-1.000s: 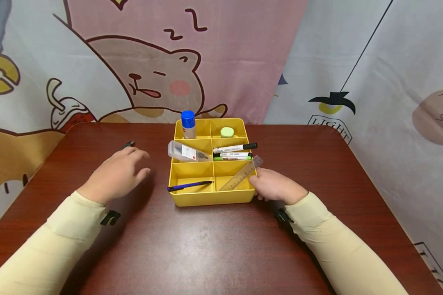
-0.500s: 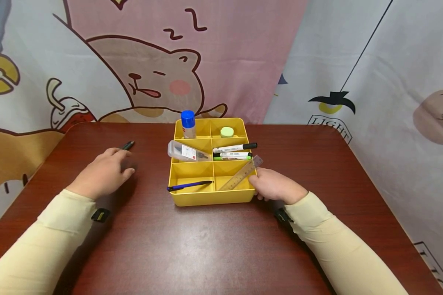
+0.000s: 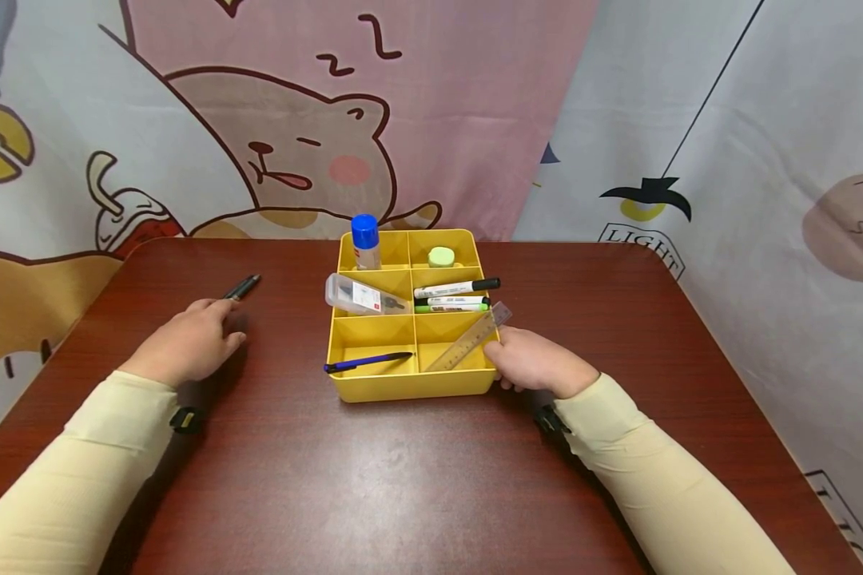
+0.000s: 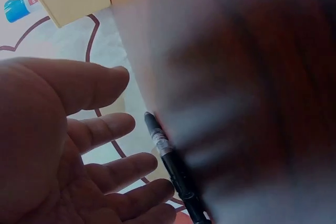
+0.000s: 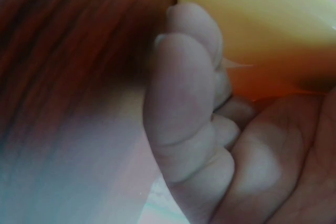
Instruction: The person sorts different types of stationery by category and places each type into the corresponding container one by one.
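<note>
A black pen (image 3: 243, 287) lies on the table just beyond the fingers of my left hand (image 3: 187, 343). In the left wrist view, that hand's fingers (image 4: 123, 171) are spread and relaxed beside the pen (image 4: 181, 174), holding nothing. My right hand (image 3: 535, 361) grips the right front side of a yellow divided organizer box (image 3: 410, 387), its thumb over the rim. The right wrist view shows curled fingers (image 5: 184, 93) against the yellow wall (image 5: 262, 19). Inside the box, a clear ruler (image 3: 467, 342) leans in the front right compartment, and a blue pen (image 3: 368, 362) lies across the front left one.
A blue-capped glue stick (image 3: 365, 241) and a pale green object (image 3: 441, 257) occupy the back compartments. The middle ones hold a clear plastic case (image 3: 363, 295) and several markers (image 3: 453, 289). The brown table (image 3: 388, 479) ends at a cartoon-printed cloth (image 3: 460, 120).
My left hand has moved left and lower, away from the box, and more of the black pen shows beyond its fingers. The right hand and the box have stayed put.
</note>
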`<state>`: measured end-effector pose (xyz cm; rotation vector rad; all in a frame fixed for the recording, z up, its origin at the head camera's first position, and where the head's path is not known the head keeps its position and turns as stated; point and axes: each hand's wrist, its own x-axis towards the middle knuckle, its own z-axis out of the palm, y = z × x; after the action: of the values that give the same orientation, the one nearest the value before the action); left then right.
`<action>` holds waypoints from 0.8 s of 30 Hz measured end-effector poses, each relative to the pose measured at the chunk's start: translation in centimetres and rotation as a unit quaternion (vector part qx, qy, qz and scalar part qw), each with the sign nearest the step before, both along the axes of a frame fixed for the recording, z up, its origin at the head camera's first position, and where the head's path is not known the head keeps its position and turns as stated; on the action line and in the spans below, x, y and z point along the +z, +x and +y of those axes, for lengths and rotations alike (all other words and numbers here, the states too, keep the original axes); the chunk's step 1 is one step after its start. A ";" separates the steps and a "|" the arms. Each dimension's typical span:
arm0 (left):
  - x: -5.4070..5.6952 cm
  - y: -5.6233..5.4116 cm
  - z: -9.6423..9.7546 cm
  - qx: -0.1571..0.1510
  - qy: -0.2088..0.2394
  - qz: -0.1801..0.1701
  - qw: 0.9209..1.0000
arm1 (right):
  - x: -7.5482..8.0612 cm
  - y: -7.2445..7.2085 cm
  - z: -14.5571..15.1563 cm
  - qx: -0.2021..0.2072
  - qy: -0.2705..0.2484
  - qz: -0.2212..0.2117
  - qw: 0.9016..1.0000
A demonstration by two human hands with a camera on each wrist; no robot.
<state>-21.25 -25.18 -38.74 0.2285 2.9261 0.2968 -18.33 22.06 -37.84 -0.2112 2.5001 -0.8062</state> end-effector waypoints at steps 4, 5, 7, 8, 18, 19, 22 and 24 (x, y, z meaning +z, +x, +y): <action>-0.2 0.0 -0.1 -0.003 -0.002 0.000 1.000 | 0.1 0.0 0.0 -0.001 -0.001 -0.002 1.000; -0.2 0.0 -0.1 -0.004 -0.002 0.001 1.000 | 0.1 0.0 0.0 -0.001 -0.001 -0.002 1.000; -0.2 0.0 -0.1 -0.006 -0.001 0.004 1.000 | 0.1 0.0 0.0 -0.001 -0.002 -0.003 1.000; -0.2 0.0 -0.2 -0.006 -0.001 0.006 1.000 | 0.1 0.0 0.0 -0.001 -0.002 -0.003 1.000; -0.3 -0.7 -0.9 0.005 -0.006 -0.001 1.000 | 0.1 0.0 -0.1 0.001 -0.002 0.000 1.000; -0.3 -0.8 -1.0 0.004 -0.007 -0.002 1.000 | 0.0 0.0 -0.1 0.001 -0.002 0.000 1.000; -0.4 -1.1 -1.4 0.002 -0.011 -0.003 1.000 | 0.0 0.0 -0.1 0.002 -0.002 0.001 1.000; -0.4 -1.2 -1.6 0.001 -0.014 -0.001 1.000 | 0.0 0.0 -0.1 0.003 -0.001 0.002 1.000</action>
<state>-22.42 -26.77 -39.11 0.2197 2.9258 0.2569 -18.33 21.97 -37.86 -0.2209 2.5023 -0.8060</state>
